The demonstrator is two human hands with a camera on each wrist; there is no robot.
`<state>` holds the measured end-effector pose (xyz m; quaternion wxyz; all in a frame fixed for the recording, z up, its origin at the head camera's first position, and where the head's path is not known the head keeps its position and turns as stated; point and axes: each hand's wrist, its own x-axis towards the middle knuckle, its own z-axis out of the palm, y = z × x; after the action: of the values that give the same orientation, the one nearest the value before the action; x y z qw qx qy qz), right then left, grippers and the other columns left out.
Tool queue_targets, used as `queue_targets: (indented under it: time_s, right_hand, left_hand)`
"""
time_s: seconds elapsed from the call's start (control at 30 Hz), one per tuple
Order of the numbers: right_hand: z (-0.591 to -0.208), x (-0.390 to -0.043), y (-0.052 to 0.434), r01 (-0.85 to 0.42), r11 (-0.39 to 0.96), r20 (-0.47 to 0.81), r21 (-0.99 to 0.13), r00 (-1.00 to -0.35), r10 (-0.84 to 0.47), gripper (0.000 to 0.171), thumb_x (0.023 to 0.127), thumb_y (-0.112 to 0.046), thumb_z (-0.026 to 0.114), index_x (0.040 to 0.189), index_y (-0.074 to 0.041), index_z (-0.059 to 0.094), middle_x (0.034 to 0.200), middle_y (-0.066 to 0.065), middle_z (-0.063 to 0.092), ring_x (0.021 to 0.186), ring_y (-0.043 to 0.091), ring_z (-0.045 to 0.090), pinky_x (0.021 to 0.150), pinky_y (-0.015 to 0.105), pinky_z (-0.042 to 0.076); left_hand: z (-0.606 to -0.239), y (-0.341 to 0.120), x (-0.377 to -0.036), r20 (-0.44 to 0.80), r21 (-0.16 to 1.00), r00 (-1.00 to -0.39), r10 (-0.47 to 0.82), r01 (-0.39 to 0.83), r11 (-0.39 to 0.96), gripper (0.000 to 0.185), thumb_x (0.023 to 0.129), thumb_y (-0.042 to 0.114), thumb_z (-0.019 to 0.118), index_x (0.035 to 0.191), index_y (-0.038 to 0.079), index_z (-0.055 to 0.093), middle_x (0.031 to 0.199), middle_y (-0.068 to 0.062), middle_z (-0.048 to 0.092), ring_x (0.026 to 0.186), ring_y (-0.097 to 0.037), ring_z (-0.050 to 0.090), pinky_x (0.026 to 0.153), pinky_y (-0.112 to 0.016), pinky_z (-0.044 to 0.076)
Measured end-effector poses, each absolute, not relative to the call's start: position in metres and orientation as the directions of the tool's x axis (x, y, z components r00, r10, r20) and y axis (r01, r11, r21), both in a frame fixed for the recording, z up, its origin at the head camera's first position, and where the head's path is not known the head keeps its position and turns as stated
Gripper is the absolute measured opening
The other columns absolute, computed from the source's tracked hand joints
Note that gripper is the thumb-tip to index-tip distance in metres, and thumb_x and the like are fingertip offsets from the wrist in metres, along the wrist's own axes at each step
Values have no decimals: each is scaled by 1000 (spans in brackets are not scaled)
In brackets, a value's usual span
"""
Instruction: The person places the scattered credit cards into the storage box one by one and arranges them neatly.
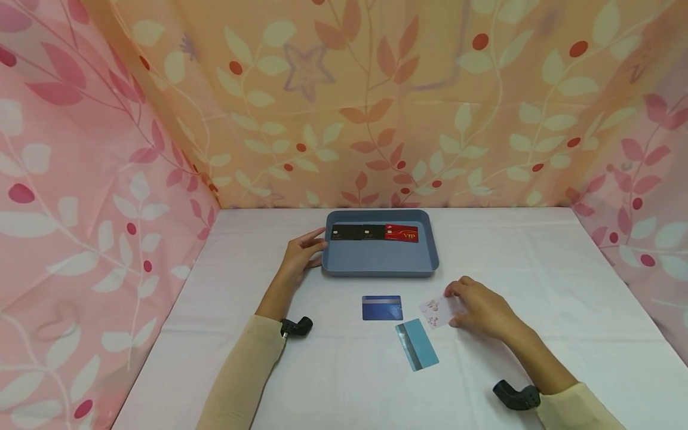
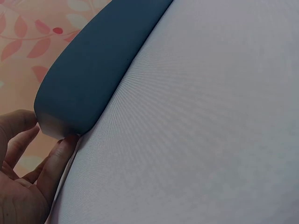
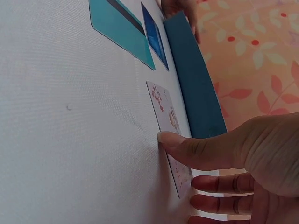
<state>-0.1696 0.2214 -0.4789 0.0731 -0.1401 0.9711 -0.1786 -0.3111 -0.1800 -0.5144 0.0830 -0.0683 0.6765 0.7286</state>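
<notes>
A blue-grey tray (image 1: 380, 263) lies at the table's far side, with two black VIP cards (image 1: 355, 232) and a red VIP card (image 1: 402, 233) in a row inside it. My left hand (image 1: 301, 254) touches the tray's left end, fingertips and thumb against its outer wall (image 2: 88, 79). In front of the tray, my right hand (image 1: 484, 310) holds a pale floral card (image 1: 436, 312) by its edges. In the right wrist view, the thumb (image 3: 201, 151) is on one long edge and the fingertips are at the opposite one.
A dark blue card (image 1: 382, 308) with a stripe lies just in front of the tray. Nearer, a light blue card (image 1: 417, 345) lies at a slant beside the floral one. White cloth (image 1: 333, 382) covers the table, and patterned curtains (image 1: 376, 119) enclose its back and sides.
</notes>
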Motion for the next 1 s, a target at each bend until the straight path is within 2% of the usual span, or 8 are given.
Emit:
queue_targets:
  time_s: [0.1,0.37,0.7,0.77,1.0]
  right_hand:
    - [-478,-170,222,-261,896,-84,-360,-947,-309,51,68,-17,95,111,-11,69,105,6,62,96,25,60,83,52,57]
    - [-479,-173,220,-256,904,-101,-343,-947,-306,46,67,-20,96,103,-12,69,102,5,61,90,23,58,84,50,58]
    - [-484,-173,224,-146,863,-155,-484,-956,-248,49,66,-19,96,101,-9,62,99,7,67,89,25,57,88,53,54]
    - [-486,-172,227,-139,840,-150,-524,-956,-252,47,68,-16,95,101,-10,62,97,6,65,89,24,56,86,49,55]
    - [-487,-169,241,-128,751,-128,-648,-954,-273,35,75,-9,90,101,-9,66,86,0,60,81,20,52,68,26,48]
  left_hand:
    - [-514,-180,-311,-213,974,-977,28,-215,-67,46,91,7,76,133,24,70,121,-10,63,105,-19,64,77,-36,62]
    - [-514,-181,-313,-210,975,-977,38,-212,-67,47,91,6,76,135,22,68,121,-12,62,105,-19,64,78,-37,62]
    - [-516,-181,-313,-222,972,-974,34,-224,-66,47,91,7,77,134,23,69,119,-10,63,104,-18,64,77,-36,62]
    - [-516,-181,-313,-225,972,-974,34,-227,-68,48,90,7,77,134,23,68,120,-10,63,104,-18,64,76,-36,62]
    - [-515,-181,-313,-224,971,-974,37,-226,-81,46,91,6,76,134,20,69,120,-10,63,103,-16,64,75,-34,62]
